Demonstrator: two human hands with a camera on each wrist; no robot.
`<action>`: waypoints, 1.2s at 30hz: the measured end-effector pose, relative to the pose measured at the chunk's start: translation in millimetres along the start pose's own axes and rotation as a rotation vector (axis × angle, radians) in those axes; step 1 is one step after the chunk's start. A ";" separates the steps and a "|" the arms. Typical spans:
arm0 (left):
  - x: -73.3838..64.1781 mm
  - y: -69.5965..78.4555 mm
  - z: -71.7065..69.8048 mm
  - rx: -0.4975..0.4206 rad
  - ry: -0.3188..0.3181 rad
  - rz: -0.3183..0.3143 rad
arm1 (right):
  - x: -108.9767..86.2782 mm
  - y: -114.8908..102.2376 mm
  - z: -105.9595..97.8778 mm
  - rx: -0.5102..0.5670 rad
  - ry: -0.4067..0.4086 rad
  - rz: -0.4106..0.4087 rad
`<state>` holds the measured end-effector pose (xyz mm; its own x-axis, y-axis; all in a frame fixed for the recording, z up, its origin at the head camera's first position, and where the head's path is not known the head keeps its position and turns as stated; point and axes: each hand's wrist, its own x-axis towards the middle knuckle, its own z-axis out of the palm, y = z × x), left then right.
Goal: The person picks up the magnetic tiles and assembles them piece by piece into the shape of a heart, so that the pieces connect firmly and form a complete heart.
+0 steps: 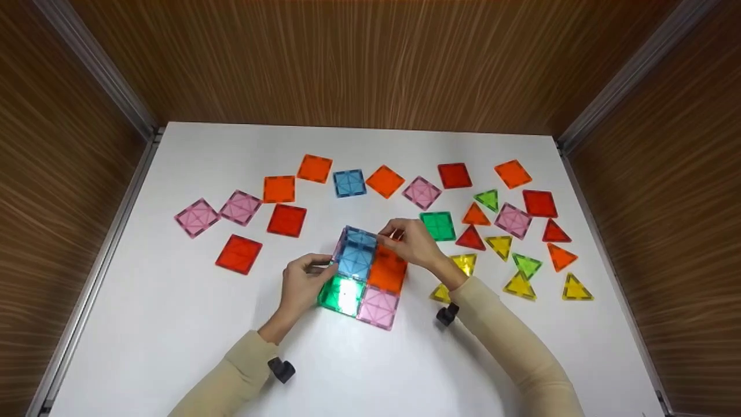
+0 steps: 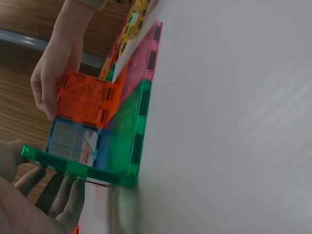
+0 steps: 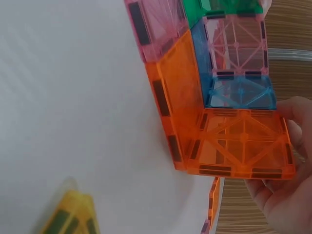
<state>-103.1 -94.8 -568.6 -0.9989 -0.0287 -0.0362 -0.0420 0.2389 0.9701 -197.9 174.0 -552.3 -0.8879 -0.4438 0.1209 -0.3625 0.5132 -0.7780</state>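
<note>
Both hands are at a small structure of clear magnetic tiles. Its base joins a blue tile (image 1: 355, 260), an orange tile (image 1: 386, 271), a green tile (image 1: 336, 292) and a pink tile (image 1: 378, 308), all square. Upright squares form walls along its far and left sides. My left hand (image 1: 301, 284) holds an upright green tile (image 2: 78, 168), fingers along its outer face and thumb at its top edge. At the far corner my right hand (image 1: 414, 240) pinches an upright orange tile (image 3: 243, 141). Beside that stands an upright blue tile (image 3: 241, 92); a pink wall tile (image 3: 239, 44) shows beyond.
Loose red squares (image 1: 239, 253), orange squares (image 1: 279, 189) and pink squares (image 1: 197, 218) lie across the back and left of the white table (image 1: 173, 347). To the right are a green square (image 1: 437, 226) and several small triangles (image 1: 577, 288), some under the right forearm.
</note>
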 end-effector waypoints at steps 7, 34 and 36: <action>20.7 1.0 -4.2 0.085 -0.040 0.038 | -13.6 -5.4 -3.2 0.042 0.006 0.109; 100.9 12.0 -12.6 0.241 -0.343 0.197 | -51.0 -12.7 18.1 0.331 0.069 0.285; 103.8 12.3 -12.7 0.250 -0.354 0.202 | -51.5 -12.7 19.0 0.346 0.065 0.298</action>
<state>-207.1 -107.1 -557.4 -0.9308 0.3645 0.0258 0.1939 0.4328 0.8804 -142.2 176.3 -560.4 -0.9590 -0.2615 -0.1096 0.0176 0.3309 -0.9435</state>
